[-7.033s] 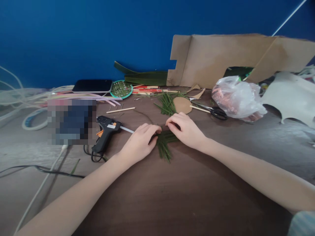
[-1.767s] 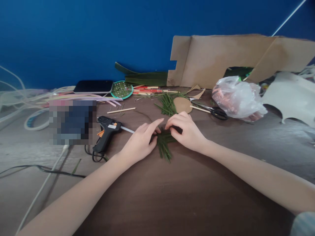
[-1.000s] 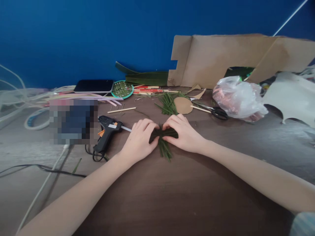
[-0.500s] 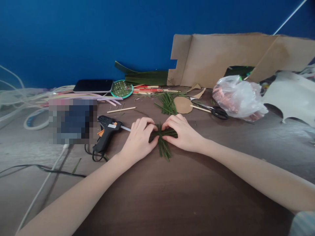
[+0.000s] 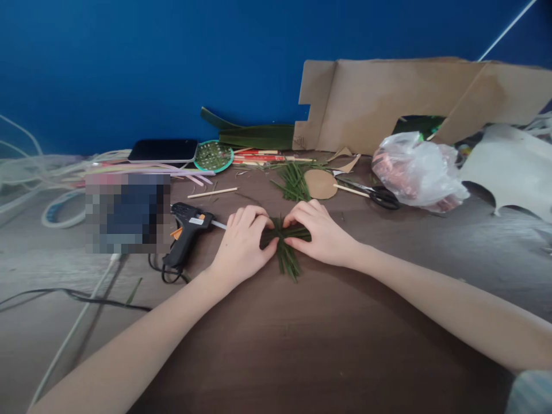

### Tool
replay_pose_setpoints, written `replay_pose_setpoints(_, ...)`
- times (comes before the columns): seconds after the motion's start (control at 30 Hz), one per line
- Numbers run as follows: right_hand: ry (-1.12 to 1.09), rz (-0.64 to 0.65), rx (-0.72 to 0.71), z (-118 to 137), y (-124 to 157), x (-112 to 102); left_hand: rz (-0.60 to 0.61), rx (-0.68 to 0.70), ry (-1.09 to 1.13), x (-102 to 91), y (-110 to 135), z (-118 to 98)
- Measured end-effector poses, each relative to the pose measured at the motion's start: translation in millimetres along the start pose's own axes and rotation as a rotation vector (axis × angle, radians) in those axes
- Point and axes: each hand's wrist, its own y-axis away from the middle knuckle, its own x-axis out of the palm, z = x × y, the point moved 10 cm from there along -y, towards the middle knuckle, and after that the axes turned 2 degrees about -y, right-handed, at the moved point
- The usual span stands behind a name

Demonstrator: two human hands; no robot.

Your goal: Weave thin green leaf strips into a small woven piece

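Both my hands pinch a cluster of thin green leaf strips (image 5: 287, 256) low over the brown table. My left hand (image 5: 246, 244) grips its left side between thumb and fingers. On the other side, my right hand (image 5: 321, 234) is closed on the strips that point right. Some strips fan out toward me and a few poke up between the fingertips; the rest are hidden by my fingers. A black glue gun (image 5: 190, 233) lies just left of my left hand. Beyond the hands are a loose pile of cut green strips (image 5: 292, 181) and a round cardboard disc (image 5: 321, 184).
Black scissors (image 5: 383, 197) and a filled plastic bag (image 5: 420, 172) lie to the right. Folded cardboard (image 5: 388, 98) leans on the blue wall. A phone (image 5: 164, 150), a green-rimmed round dish (image 5: 214, 156) and a wooden stick (image 5: 213, 193) are at back left. Cables (image 5: 77, 322) cross the left side.
My left hand has shifted very slightly left along the strips. My right hand and the things around have stayed in place.
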Motion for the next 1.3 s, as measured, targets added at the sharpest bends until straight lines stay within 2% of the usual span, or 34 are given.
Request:
replay_pose_setpoints(0.17,0.002,0.007,0.004,0.2,0.2,-0.3,-0.003,-0.04,-0.032,-0.9,-0.1,3.1)
replay_pose_setpoints(1.3,0.035,0.012,-0.06,4.6,0.9,1.5,0.025,-0.027,-0.029,2.2,-0.9,3.0)
